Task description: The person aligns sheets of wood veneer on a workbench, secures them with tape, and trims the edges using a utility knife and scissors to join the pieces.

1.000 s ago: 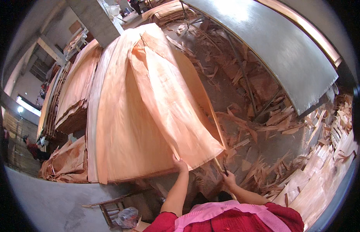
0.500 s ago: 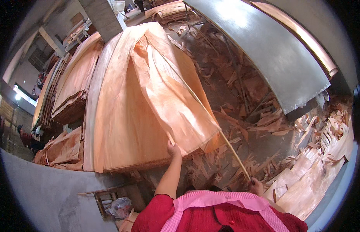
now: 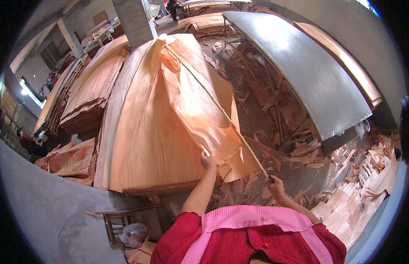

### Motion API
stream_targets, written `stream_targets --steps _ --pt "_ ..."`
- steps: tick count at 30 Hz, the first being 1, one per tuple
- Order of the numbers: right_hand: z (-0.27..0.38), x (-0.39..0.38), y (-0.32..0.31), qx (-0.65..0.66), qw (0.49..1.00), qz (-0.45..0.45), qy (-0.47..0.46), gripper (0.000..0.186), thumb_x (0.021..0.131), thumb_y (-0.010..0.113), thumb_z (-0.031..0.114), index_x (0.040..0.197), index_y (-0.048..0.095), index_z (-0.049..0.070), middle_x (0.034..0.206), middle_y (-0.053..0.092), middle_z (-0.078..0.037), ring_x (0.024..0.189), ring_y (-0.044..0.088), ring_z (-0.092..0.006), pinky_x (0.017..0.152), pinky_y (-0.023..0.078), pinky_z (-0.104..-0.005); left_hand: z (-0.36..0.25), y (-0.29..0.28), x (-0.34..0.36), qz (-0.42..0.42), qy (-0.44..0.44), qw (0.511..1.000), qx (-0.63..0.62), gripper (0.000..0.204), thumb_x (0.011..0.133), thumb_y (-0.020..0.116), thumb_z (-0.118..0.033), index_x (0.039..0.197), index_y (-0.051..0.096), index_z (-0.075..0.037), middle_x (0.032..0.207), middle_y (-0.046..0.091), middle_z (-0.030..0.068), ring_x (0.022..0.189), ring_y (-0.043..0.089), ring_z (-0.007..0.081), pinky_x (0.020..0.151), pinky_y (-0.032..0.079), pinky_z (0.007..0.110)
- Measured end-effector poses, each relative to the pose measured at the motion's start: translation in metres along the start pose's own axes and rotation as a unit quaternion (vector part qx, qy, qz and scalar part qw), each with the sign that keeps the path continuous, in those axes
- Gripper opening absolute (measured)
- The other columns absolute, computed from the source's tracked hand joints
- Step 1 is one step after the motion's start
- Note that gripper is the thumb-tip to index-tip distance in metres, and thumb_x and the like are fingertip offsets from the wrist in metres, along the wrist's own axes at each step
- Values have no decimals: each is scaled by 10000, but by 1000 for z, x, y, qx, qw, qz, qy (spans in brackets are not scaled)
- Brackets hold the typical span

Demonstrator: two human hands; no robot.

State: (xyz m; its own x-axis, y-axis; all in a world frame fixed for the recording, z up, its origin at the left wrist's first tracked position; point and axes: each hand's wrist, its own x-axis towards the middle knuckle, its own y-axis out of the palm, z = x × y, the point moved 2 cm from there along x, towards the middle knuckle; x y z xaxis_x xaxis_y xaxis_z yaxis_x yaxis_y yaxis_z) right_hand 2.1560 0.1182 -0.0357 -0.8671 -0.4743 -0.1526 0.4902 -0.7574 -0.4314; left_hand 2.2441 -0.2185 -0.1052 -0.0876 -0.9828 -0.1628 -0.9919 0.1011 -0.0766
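Observation:
My left hand (image 3: 208, 159) is closed on the lower left edge of a thin, crumpled peach-coloured veneer sheet (image 3: 191, 114), which lies folded over a broad stack of veneer (image 3: 133, 149). In my right hand (image 3: 274, 185) is the dark lower end of a long thin pale stick (image 3: 248, 152). The stick runs diagonally up across the folded sheet toward the far end of the stack, and the sheet's lower part hangs bent around it at the stack's right edge.
More veneer stacks (image 3: 90, 88) stand left, beside a concrete pillar (image 3: 134, 22). A shiny metal-topped table (image 3: 314, 83) is right. Veneer scraps (image 3: 349, 189) cover much of the floor. A wooden stool (image 3: 112, 224) with a plastic bag is lower left. Another person (image 3: 26, 141) is far left.
The stick has swung into fuller view over the sheet. My right hand has moved up from half a second ago. The sheet's lower corner is more crumpled and lifted, still in my left hand.

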Motion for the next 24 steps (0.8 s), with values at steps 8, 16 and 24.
stream_targets --steps 8,16,24 --pt "84 9 47 -148 988 49 -16 311 762 622 177 1053 572 79 747 596 -74 674 556 -157 640 438 -277 6 -44 28 -73 8 994 84 330 727 560 -64 1050 519 -10 929 613 148 851 597 276 723 453 358" --pt "34 27 77 -9 998 58 20 216 770 601 141 937 582 5 608 506 7 555 461 -89 511 378 -238 25 -92 40 -89 -47 987 123 304 672 584 -27 975 580 -9 864 632 123 788 601 258 686 459 350" --pt "-84 -56 45 -7 993 -16 117 158 782 583 187 806 579 31 560 441 30 513 418 -64 457 338 -230 45 -105 25 -29 -97 991 90 326 688 584 -1 1012 548 -4 913 607 118 808 580 196 701 455 301"
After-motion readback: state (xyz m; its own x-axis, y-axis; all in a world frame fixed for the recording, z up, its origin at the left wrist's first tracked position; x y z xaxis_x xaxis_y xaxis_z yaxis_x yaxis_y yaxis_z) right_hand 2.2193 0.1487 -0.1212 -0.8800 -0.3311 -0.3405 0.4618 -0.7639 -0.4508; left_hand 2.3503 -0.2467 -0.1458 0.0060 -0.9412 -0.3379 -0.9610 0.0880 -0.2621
